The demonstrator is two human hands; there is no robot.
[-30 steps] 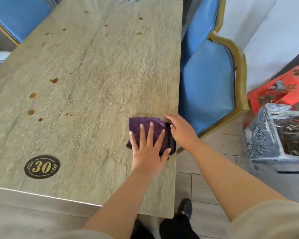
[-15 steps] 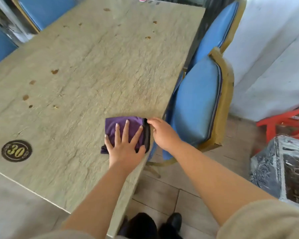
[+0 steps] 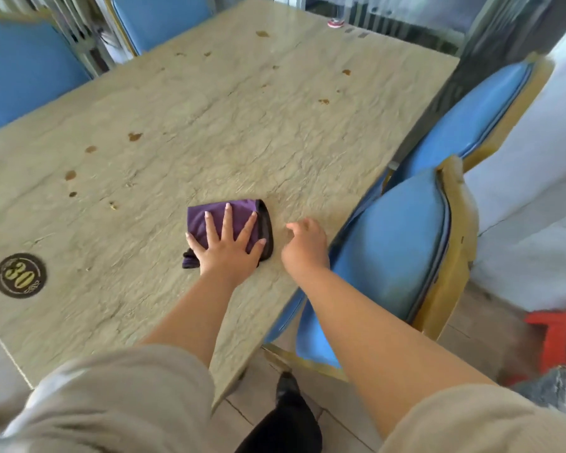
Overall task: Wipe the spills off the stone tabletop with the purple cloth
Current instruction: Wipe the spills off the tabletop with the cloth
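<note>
Right hand (image 3: 305, 246) just let go of the cloth (image 3: 229, 220), hovering beside it, fingers loosely curled on nothing. Left hand (image 3: 228, 248) pressing it flat, fingers spread, mid-counter (image 3: 275, 132) near the right edge. Brown spills (image 3: 134, 136) untouched further left and far. Looks set for one-handed wiping.

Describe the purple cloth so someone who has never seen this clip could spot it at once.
Start at the big beige stone tabletop ringed by blue chairs. Near its right edge, ahead of the person, the left hand presses flat with spread fingers on the purple cloth. It is the only dark, folded, soft thing there; the spills are small brown spots and the number badge is a black disc.
</note>
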